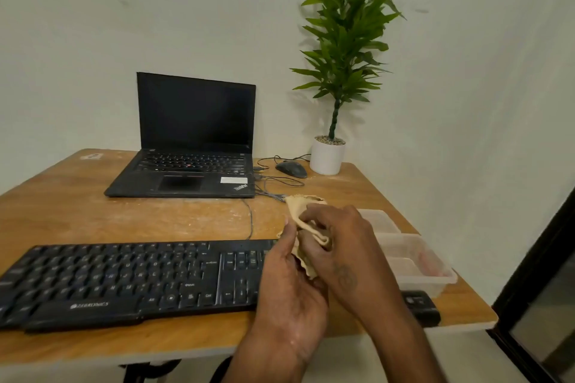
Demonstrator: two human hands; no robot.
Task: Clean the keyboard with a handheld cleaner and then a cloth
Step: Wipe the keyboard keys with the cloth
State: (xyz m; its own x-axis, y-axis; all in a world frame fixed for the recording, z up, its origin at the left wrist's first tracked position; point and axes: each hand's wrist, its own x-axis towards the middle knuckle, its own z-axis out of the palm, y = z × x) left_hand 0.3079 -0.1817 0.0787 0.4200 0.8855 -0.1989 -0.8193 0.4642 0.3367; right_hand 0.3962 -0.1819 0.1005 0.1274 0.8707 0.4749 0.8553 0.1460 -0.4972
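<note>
Keyboard (124, 280) right end hidden behind hands (311, 258)

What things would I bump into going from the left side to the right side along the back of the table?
Laptop → mouse → white plant pot. The thin cables between the laptop and mouse overlap both, so they're left out.

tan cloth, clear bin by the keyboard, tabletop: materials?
Tan cloth: soft woven fabric, matte; it folds limply in both hands. Clear rectangular bin: translucent plastic, seemingly; contents show through. Tabletop: wood-grain surface, probably laminate; scuffed pale streaks.
</note>
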